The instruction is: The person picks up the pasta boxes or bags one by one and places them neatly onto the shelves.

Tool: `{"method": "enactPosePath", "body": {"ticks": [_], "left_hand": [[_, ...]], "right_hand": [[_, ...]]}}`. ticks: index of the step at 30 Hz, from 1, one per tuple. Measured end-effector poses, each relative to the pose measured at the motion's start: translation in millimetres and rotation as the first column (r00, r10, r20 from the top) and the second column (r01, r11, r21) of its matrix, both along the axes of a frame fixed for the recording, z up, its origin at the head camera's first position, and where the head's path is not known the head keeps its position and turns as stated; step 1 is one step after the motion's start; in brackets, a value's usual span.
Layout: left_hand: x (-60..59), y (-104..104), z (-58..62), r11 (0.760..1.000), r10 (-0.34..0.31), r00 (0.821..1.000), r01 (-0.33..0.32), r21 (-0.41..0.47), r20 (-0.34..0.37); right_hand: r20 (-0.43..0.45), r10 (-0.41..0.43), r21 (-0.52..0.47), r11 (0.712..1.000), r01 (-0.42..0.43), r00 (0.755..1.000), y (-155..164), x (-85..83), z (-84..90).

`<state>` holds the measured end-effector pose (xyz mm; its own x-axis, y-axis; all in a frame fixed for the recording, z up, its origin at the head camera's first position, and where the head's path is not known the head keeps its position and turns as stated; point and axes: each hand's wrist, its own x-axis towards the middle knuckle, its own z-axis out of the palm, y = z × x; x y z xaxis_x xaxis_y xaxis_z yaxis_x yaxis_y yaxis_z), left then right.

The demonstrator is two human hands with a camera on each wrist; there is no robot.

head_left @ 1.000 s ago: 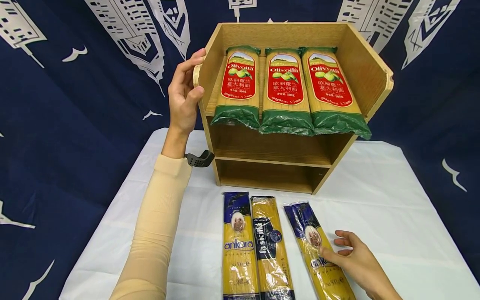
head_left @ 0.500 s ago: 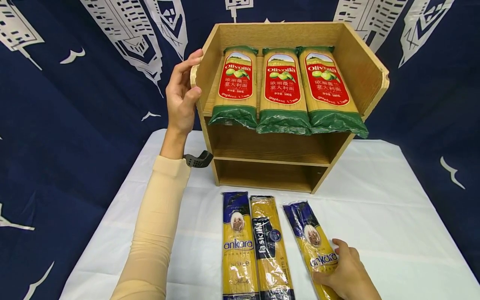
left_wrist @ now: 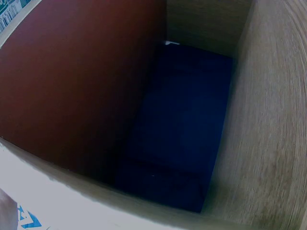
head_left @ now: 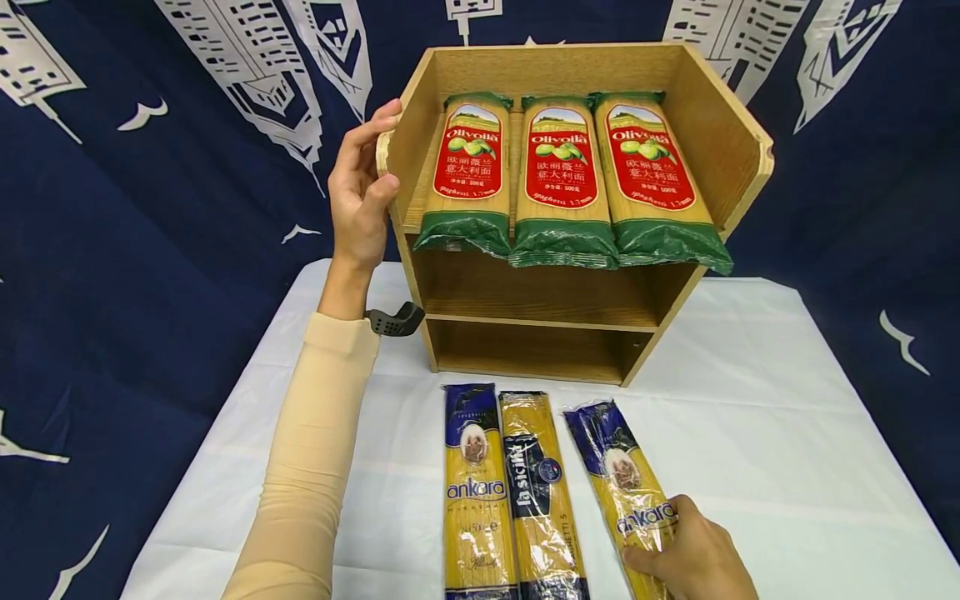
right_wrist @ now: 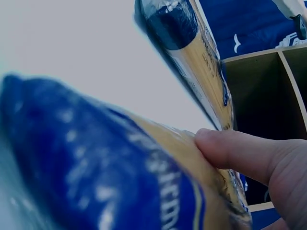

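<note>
right hand [head_left: 693, 558] grip now clamped on right spaghetti pack [head_left: 626, 492], was flat | left hand [head_left: 360, 196] unchanged, gripping shelf [head_left: 720, 133] edge | pack's near end cut off

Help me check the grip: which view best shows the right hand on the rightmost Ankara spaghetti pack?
The head view: right hand grips the rightmost Ankara pack on the table, whole pack visible. The right wrist view shows only a finger pressed on blurred wrapper. The left wrist view shows neither.
</note>
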<state>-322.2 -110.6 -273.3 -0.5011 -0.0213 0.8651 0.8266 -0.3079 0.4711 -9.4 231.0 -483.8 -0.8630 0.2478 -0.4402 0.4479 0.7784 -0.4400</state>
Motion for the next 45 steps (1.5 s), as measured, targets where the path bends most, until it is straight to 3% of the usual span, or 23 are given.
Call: {"method": "enactPosePath", "body": {"ticks": [10,16,20,22,23,25,28,30,34,36,41,43,45], "left_hand": [[1.1,-1.9,-2.5,1.000,0.011,1.000,-0.011,0.002,0.004],[1.7,-1.9,-1.5,1.000,0.013,1.000,-0.013,-0.002,-0.012],[1.8,-0.1,-0.9,1.000,0.003,1.000,-0.003,-0.002,-0.007],[1.5,0.6,-0.5,1.000,0.000,1.000,0.000,-0.002,-0.003],[1.3,0.8,-0.3,1.000,0.001,1.000,-0.001,-0.003,-0.003],[0.9,0.6,0.0,1.000,0.005,1.000,-0.005,-0.001,-0.002],[0.5,0.0,-0.1,1.000,0.010,1.000,-0.010,0.002,-0.005],[0.4,0.0,-0.4,1.000,0.007,1.000,-0.007,0.005,-0.003],[0.2,1.4,-1.1,1.000,-0.008,1.000,0.008,0.001,0.001],[0.4,2.1,-1.3,1.000,-0.010,1.000,0.010,-0.002,0.002],[1.1,2.2,-0.8,1.000,-0.001,1.000,0.001,0.000,0.004],[1.4,1.8,-0.4,1.000,0.000,1.000,0.000,0.003,0.006],[1.8,1.3,-0.3,1.000,0.000,1.000,0.000,0.002,0.008]], "right_hand": [[-0.051,0.021,-0.018,1.000,-0.022,0.998,-12.5,9.3,-4.0],[-0.037,-0.004,-0.047,0.999,0.002,0.999,-11.5,8.9,-0.3],[-0.054,-0.047,-0.134,0.990,0.040,0.997,-13.6,12.0,-4.6],[-0.074,-0.086,-0.225,0.972,0.068,0.993,-14.0,14.7,-7.8],[-0.082,-0.114,-0.291,0.953,0.086,0.990,-13.9,16.2,-9.7],[-0.096,-0.164,-0.453,0.885,0.104,0.982,-12.0,18.6,-12.3],[-0.086,-0.214,-0.659,0.744,0.105,0.973,-5.4,22.6,-16.8],[-0.081,-0.228,-0.753,0.652,0.091,0.970,-0.4,25.1,-20.8],[-0.053,-0.277,-0.849,0.518,0.103,0.959,5.7,30.0,-29.6],[-0.054,-0.297,-0.870,0.483,0.101,0.953,6.6,31.2,-33.2],[-0.049,-0.290,-0.889,0.448,0.090,0.956,9.7,34.1,-36.7],[-0.046,-0.248,-0.918,0.392,0.057,0.968,12.9,35.3,-36.1],[-0.061,-0.182,-0.954,0.299,-0.004,0.981,17.3,36.1,-36.0]]}}
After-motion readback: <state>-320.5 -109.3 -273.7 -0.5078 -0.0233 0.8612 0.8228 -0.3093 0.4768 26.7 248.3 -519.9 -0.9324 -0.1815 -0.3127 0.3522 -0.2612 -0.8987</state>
